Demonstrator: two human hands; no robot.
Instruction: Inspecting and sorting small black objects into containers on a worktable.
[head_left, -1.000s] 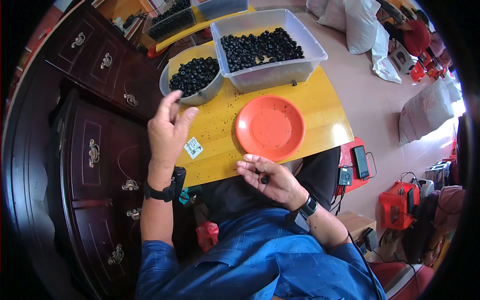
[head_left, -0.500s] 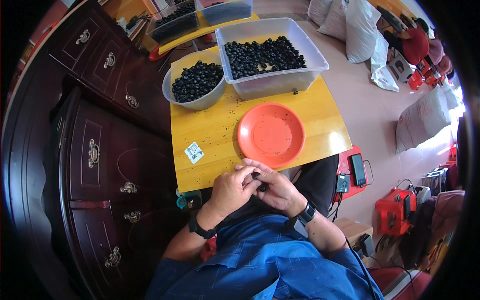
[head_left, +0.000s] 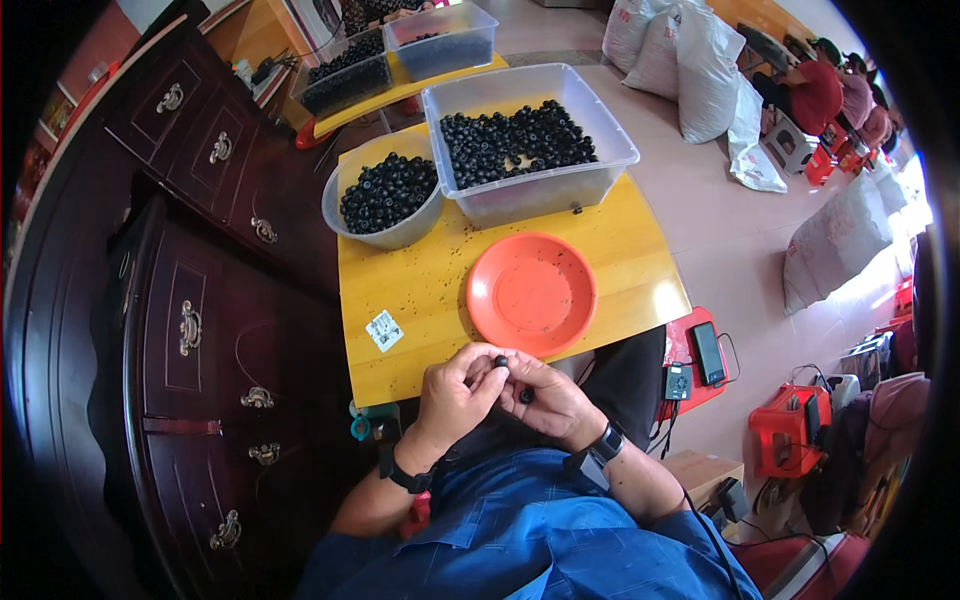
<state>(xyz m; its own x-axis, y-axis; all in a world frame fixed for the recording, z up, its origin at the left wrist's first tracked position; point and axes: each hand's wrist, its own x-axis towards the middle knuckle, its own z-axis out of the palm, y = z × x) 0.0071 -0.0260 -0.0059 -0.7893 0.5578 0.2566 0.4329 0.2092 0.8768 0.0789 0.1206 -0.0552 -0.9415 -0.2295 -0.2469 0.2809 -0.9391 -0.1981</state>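
My left hand [head_left: 458, 392] pinches a small black round part [head_left: 501, 361] between thumb and forefinger, just in front of the plate. My right hand [head_left: 556, 398] meets it fingertip to fingertip, its fingers curled around a second black part [head_left: 526, 396] that shows a hole. Beyond my hands lies a shallow orange plate [head_left: 530, 290] with a few dark crumbs in it. Many similar black parts fill a round clear tub [head_left: 405, 236] and partly cover the floor of a large clear bin [head_left: 530, 200].
The yellow table [head_left: 630, 260] carries a white printed label [head_left: 384, 331], scattered specks and one loose black part [head_left: 577, 210]. Dark wooden drawers [head_left: 200, 360] stand close on the left. A red stool [head_left: 690, 345] holds a phone [head_left: 708, 352]. White sacks [head_left: 708, 85] and seated people are farther right.
The whole view has shifted, so the table things appear lower. My left fingers have turned, and the black part in their pinch now shows more fully.
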